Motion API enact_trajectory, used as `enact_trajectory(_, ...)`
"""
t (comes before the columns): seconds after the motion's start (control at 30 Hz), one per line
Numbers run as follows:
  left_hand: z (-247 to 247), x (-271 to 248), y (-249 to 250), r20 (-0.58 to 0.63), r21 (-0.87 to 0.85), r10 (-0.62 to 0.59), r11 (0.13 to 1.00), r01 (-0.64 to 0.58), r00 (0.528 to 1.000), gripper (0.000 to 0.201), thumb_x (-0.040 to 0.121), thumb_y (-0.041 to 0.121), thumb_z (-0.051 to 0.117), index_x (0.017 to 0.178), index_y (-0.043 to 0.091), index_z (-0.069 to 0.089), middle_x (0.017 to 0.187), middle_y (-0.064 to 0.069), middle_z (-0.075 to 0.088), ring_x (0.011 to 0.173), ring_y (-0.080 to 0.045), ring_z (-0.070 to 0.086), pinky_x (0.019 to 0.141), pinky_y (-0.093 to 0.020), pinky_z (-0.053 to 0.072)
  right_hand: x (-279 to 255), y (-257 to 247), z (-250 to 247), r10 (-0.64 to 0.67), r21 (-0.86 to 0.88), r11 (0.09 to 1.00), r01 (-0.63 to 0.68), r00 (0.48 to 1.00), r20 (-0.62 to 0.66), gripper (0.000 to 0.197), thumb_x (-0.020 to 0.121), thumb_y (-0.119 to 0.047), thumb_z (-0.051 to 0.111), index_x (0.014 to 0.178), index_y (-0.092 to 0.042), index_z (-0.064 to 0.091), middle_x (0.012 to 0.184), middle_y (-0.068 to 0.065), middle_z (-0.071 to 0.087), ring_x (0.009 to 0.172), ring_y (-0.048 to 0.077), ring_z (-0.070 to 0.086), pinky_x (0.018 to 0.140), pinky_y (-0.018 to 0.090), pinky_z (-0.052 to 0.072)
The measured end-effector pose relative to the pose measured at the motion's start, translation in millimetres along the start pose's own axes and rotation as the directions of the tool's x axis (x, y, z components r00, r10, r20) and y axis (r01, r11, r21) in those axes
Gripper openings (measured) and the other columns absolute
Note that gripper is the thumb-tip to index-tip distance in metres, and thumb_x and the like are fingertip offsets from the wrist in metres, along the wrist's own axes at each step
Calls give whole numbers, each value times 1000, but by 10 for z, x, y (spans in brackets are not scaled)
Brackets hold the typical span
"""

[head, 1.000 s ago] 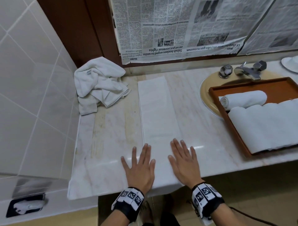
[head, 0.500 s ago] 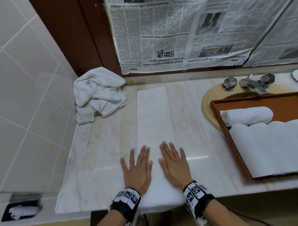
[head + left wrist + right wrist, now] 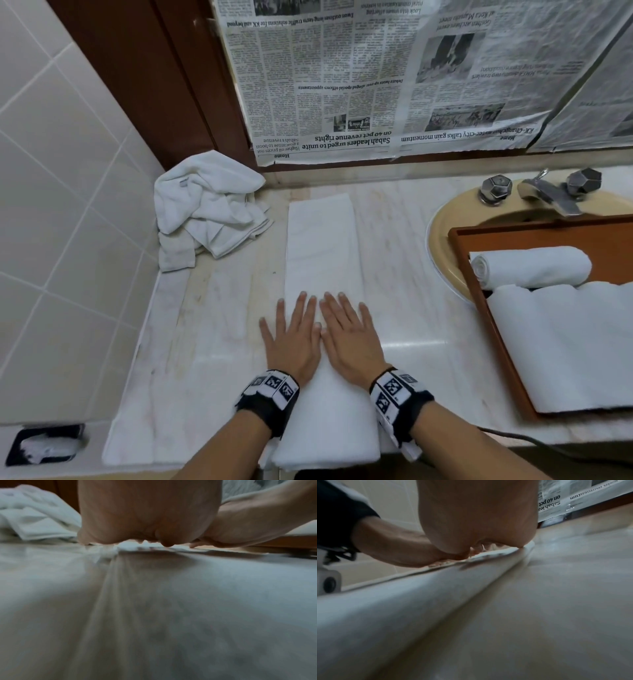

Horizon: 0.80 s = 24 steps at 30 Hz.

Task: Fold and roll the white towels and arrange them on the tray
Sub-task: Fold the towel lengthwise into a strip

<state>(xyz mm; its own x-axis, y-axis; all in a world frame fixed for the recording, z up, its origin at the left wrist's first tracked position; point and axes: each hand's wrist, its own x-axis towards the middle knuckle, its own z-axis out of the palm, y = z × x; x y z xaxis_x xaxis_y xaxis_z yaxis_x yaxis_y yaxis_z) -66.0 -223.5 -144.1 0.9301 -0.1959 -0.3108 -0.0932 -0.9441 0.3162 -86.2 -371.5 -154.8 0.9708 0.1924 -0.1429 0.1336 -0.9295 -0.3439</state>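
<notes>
I observe the folded towel lying as a long narrow strip on the marble counter, its near end draped over the counter's front edge below my wrists. Bare counter lies to either side of the strip. Beyond the fingertips the strip runs flat toward the back wall.

My left hand and right hand lie palm-down, side by side and almost touching, fingers straight and spread, pressing flat on the strip; neither grips anything. The wrist views confirm each palm sits on cloth.

The towel is white terry, smooth, with crisp long edges. Left of my left hand, well apart against the tiled corner, sits a crumpled towel pile. Right of my right hand, a brown wooden tray rests over the beige sink, holding one rolled towel touching further white towels.
</notes>
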Motion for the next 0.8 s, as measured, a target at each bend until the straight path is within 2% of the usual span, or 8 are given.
enact_trajectory(0.13,-53,16,-219,28,33,-46,998,46,999,53,100,54,0,149,52,-19,155,31,-27,149,-16,-25,116,-60,-14,10,314,-25,99,-39,994,-98,995,25,60,103,-49,7,159,-29,0,162,-17,-13,152,10,-12,120,42,-9)
enact_trajectory(0.27,-150,7,-373,28,-12,-113,993,114,993,53,103,51,6,149,52,-20,154,28,-29,150,-18,-24,117,-60,-12,-28,496,-160,194,-18,981,-194,981,-5,65,97,-52,-5,158,-31,-8,161,-18,-19,149,7,-22,121,40,-12)
enact_trajectory(0.33,-216,118,-368,-5,-38,-100,994,100,995,53,104,49,9,152,49,-15,155,27,-27,150,-19,-22,118,-60,-10,60,426,-211,196,15,981,-195,979,-51,64,98,-50,-1,158,-29,-3,163,-16,-12,149,5,-19,122,39,-9)
enact_trajectory(0.47,-324,570,-204,-6,-28,50,998,-50,999,55,103,49,7,154,44,-10,160,25,-21,151,-20,-19,117,-61,-7,458,165,-196,57,1,998,-57,997,-49,60,104,-45,14,158,-21,18,164,-9,9,153,11,3,121,42,0)
enact_trajectory(0.53,-323,747,-157,62,22,82,996,-84,995,56,101,51,0,155,42,-11,157,24,-26,151,-22,-21,118,-62,-9,641,84,-148,9,-53,999,-9,1000,7,58,105,-42,18,157,-18,25,163,-5,17,152,17,15,119,45,6)
enact_trajectory(0.6,-318,840,-187,95,57,76,995,-82,993,66,90,55,-13,154,40,-15,153,26,-31,150,-22,-22,117,-62,-10,746,98,-120,4,-105,994,1,999,49,59,105,-45,16,157,-19,26,163,-5,17,151,18,19,118,46,9)
enact_trajectory(0.67,-327,897,-256,84,71,52,996,-58,995,68,89,59,-13,154,39,-19,155,26,-30,150,-20,-23,118,-59,-12,794,194,-136,35,-126,992,-28,998,52,64,104,-52,10,159,-21,17,165,-7,8,153,15,10,119,44,5)
enact_trajectory(0.8,-438,986,-364,51,31,-46,999,44,998,64,102,55,8,155,32,-19,160,19,-25,150,-19,-22,121,-53,-10,818,428,-215,178,-88,980,-177,984,8,70,95,-57,-4,159,-27,-4,162,-15,-15,150,6,-14,121,39,-8)
